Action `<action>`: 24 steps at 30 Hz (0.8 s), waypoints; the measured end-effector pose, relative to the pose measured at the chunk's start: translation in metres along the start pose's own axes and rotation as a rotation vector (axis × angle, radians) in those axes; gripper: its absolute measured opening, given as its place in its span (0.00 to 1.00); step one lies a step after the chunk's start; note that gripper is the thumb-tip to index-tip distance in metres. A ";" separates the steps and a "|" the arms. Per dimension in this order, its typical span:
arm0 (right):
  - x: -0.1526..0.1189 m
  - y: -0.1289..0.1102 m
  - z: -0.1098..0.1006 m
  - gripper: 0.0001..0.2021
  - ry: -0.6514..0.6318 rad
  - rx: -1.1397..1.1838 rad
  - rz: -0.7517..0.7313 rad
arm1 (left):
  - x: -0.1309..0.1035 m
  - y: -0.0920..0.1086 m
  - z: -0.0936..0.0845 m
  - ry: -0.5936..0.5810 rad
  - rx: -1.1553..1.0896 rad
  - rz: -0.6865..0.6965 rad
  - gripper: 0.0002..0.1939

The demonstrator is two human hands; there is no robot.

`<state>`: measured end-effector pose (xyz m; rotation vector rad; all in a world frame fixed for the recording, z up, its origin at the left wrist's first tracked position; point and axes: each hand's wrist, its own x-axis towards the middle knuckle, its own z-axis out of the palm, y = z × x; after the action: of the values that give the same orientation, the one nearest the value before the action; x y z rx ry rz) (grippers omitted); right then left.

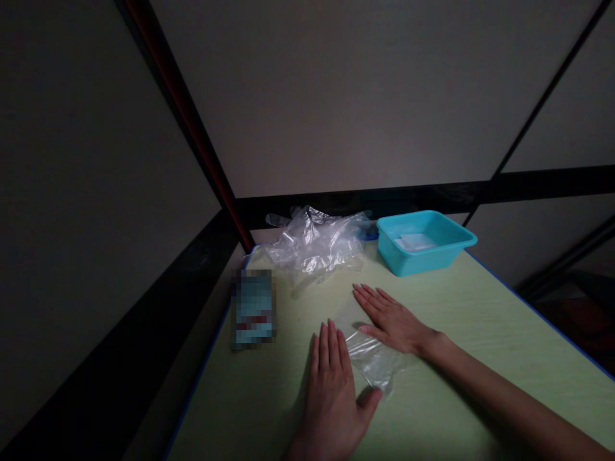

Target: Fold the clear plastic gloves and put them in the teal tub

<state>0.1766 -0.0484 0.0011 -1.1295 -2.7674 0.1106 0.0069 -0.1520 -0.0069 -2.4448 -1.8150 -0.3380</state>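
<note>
A thin, clear plastic disposable glove (377, 365) lies on the table, partly wrinkled and partly covered by my hands. My right hand (391, 320) presses flat over its upper right part, fingers straight and pointing to the far left. Along the glove's left side is my left hand (331, 397), palm down with the fingers stretched forward and the thumb out to the right, by the near end of the film. Beyond both hands, a loose heap of clear plastic gloves (317, 243) sits at the table's far edge, with some finger shapes showing.
A turquoise plastic basin (423, 256) stands at the far right of the table, with white, flat pieces (416, 241) inside. A pixelated flat item (254, 310) lies near the left edge. The pale green table (456, 326) has blue edging and meets a panelled wall (336, 115).
</note>
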 end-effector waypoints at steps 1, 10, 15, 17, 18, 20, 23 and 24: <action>0.000 0.002 0.000 0.33 -0.003 -0.006 0.009 | 0.000 0.000 0.000 0.001 0.001 0.002 0.45; -0.009 0.028 0.002 0.30 0.046 -0.011 0.116 | 0.001 0.000 -0.004 0.005 -0.008 0.002 0.44; -0.024 0.020 -0.007 0.29 0.090 0.027 0.197 | 0.000 -0.001 -0.005 -0.012 -0.010 0.000 0.44; -0.028 0.005 -0.012 0.29 0.073 0.050 0.157 | 0.000 -0.001 -0.005 -0.027 -0.011 -0.001 0.45; -0.030 -0.003 -0.015 0.29 0.065 0.056 0.129 | 0.000 -0.001 -0.004 -0.036 -0.011 -0.002 0.45; -0.034 -0.018 -0.017 0.29 0.049 0.063 0.068 | 0.000 -0.002 -0.003 -0.050 -0.007 -0.001 0.45; -0.039 -0.031 -0.015 0.31 0.032 0.056 0.009 | -0.001 -0.003 -0.002 -0.051 0.003 0.008 0.46; -0.041 -0.031 -0.013 0.32 0.026 0.049 0.001 | -0.001 -0.003 -0.001 -0.049 0.005 0.012 0.46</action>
<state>0.1859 -0.0991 0.0134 -1.1128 -2.7263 0.1616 0.0033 -0.1521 -0.0060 -2.4804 -1.8170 -0.2750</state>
